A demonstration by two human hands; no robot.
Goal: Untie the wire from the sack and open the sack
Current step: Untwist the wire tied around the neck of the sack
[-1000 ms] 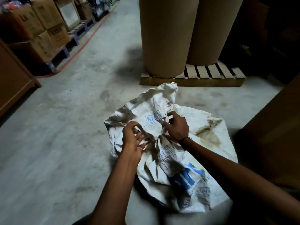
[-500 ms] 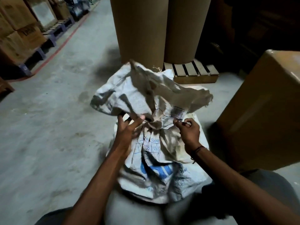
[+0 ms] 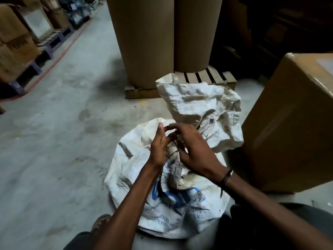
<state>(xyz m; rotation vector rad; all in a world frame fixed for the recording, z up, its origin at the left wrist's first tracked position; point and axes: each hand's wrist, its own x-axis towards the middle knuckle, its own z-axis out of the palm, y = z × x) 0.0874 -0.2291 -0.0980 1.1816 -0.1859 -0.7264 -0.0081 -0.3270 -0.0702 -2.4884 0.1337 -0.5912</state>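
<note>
A dirty white woven sack (image 3: 137, 170) with blue print stands on the concrete floor between my knees. Its loose top flap (image 3: 200, 105) hangs over to the right, beyond the tied neck. My left hand (image 3: 159, 143) and my right hand (image 3: 192, 150) meet at the neck, fingers pinched close together. A thin dark wire (image 3: 175, 150) shows between the two hands, mostly hidden by my fingers. Which hand holds the wire I cannot tell for sure; both touch the neck.
A large cardboard box (image 3: 292, 123) stands close on the right of the sack. Two tall brown paper rolls (image 3: 149, 42) rest on a wooden pallet (image 3: 140, 91) just behind. Stacked cartons on pallets (image 3: 16, 44) line the far left, behind a red floor line.
The sack's top flap has swung from upright and spread over to the right. My hands have come together at the neck, with the right hand crossing in toward the left.
</note>
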